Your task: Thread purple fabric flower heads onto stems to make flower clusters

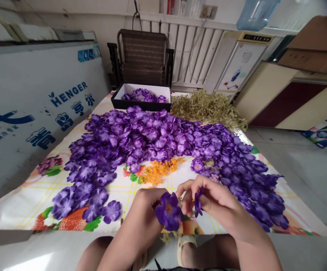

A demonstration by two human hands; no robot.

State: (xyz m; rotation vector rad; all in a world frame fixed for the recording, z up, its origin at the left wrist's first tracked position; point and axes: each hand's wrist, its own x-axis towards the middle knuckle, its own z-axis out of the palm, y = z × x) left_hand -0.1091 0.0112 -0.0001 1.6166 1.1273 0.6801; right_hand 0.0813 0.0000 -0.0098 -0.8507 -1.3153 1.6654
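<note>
My left hand (146,205) is closed on a purple fabric flower (168,212) with an orange centre, held just above the near edge of the table. My right hand (208,195) pinches a smaller purple petal piece (197,203) right beside that flower, its fingers curled. A big heap of purple fabric flowers (152,143) covers most of the table (25,203). A small pile of orange flower centres (159,170) lies just beyond my hands.
A black box (141,102) holding more purple flowers stands at the table's far end, beside a heap of dry olive-green stems (208,109). A chest freezer (34,105) runs along the left. A chair (142,56) and a water dispenser (245,60) stand behind.
</note>
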